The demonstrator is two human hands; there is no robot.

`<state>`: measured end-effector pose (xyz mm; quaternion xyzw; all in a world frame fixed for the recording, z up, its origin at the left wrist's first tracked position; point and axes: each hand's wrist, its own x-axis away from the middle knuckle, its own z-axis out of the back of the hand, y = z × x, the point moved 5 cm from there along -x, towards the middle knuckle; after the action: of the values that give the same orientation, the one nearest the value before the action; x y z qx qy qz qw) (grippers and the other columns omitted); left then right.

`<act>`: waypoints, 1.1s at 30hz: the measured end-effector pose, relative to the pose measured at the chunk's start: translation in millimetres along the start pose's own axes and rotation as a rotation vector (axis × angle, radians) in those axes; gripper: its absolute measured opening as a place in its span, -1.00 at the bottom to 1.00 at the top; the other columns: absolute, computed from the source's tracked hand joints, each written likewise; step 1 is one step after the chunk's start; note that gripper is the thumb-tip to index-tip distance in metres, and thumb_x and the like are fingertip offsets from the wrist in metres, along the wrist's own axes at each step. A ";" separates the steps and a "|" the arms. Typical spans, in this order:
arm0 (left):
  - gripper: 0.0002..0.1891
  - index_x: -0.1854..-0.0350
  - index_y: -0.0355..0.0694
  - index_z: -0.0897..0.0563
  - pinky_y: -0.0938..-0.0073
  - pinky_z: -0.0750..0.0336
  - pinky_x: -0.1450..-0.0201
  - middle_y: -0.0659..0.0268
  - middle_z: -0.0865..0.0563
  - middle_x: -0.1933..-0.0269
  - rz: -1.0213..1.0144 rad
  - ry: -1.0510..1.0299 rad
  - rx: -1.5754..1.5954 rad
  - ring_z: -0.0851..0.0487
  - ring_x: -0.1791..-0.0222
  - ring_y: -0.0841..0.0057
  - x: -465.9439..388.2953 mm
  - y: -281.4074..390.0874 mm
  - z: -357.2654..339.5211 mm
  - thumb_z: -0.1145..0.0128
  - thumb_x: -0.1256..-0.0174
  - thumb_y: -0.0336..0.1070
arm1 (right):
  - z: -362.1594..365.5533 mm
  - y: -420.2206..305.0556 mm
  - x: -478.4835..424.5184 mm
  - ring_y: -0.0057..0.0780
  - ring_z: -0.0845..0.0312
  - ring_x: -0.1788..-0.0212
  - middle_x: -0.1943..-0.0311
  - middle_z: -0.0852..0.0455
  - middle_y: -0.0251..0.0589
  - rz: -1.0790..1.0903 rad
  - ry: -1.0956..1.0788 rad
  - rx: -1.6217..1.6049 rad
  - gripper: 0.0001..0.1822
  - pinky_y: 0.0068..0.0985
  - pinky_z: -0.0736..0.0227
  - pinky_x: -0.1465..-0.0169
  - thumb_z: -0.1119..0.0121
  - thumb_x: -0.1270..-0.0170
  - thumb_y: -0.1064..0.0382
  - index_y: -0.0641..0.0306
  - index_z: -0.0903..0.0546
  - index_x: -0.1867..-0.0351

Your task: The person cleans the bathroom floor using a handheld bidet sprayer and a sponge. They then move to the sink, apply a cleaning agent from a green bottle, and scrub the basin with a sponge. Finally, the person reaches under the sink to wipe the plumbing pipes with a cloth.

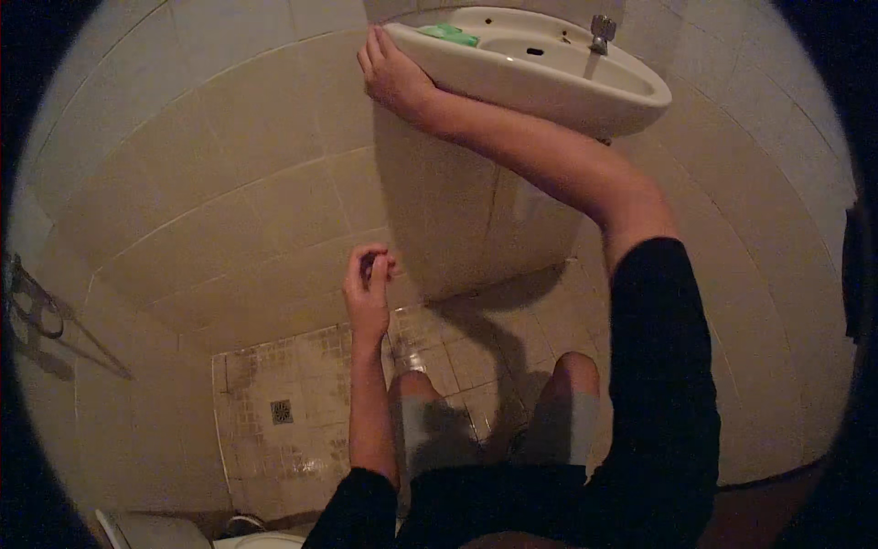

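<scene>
My right hand lies against the left end of a white ceramic washbasin, its fingers bent over the rim. Whether anything is under that palm is hidden. Just right of those fingers, a crumpled green item, maybe a cloth or soft packet, rests on the basin's rim. Lower down, my left hand hangs in the air before the tiled wall. Its fingers are loosely curled, with a gap between thumb and fingertips and nothing seen in it.
A metal tap stands at the basin's right rear. The tiled floor has a square drain and dark stains. On the left wall is a metal holder. Part of a white toilet shows at bottom left.
</scene>
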<state>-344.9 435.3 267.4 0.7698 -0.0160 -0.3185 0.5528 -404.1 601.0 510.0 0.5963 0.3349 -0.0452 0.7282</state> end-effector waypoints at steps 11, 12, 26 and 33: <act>-0.80 0.00 -0.28 -0.63 0.47 -0.55 -0.02 0.32 -0.71 0.15 -0.133 -0.185 -0.038 -0.66 0.15 0.56 -38.9 19.4 -24.1 -0.11 -0.63 -0.24 | 26.1 96.7 190.0 -0.23 -0.38 -0.54 -0.49 -0.49 -0.18 0.096 0.424 -0.328 -0.46 -0.16 -0.18 -0.65 -0.21 -0.28 0.19 0.23 -0.66 -0.31; -0.79 0.00 -0.29 -0.64 0.47 -0.55 -0.01 0.31 -0.71 0.14 -0.221 -0.235 -0.066 -0.66 0.15 0.56 -54.4 29.3 -38.6 -0.11 -0.63 -0.23 | 23.2 82.9 173.0 -0.24 -0.39 -0.53 -0.47 -0.50 -0.18 0.075 0.446 -0.379 -0.47 -0.17 -0.21 -0.64 -0.20 -0.29 0.20 0.25 -0.66 -0.31; -0.79 0.07 -0.27 -0.66 0.53 -0.55 0.11 0.37 -0.70 0.24 0.193 -0.242 0.050 -0.64 0.24 0.63 25.6 -121.9 -74.5 -0.13 -0.64 -0.21 | -39.5 146.9 266.7 -0.05 -0.53 -0.41 -0.39 -0.58 -0.07 -0.266 0.617 -0.484 -0.54 -0.14 -0.49 -0.46 -0.29 -0.34 0.31 0.19 -0.68 -0.28; -0.76 0.00 -0.24 -0.62 0.51 -0.53 0.23 0.35 -0.69 0.29 0.470 -0.229 -0.056 -0.62 0.33 0.62 69.4 -276.5 -29.0 -0.08 -0.67 -0.14 | 15.2 65.2 93.6 -0.06 -0.63 -0.28 -0.15 -0.71 -0.11 -0.117 0.691 -0.524 -0.67 -0.20 -0.58 -0.37 -0.29 -0.24 0.29 0.25 -0.75 -0.04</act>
<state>-365.5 540.8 1.8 0.6883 -0.2479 -0.2669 0.6273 -295.0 637.1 514.9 0.3515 0.5923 0.2025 0.6961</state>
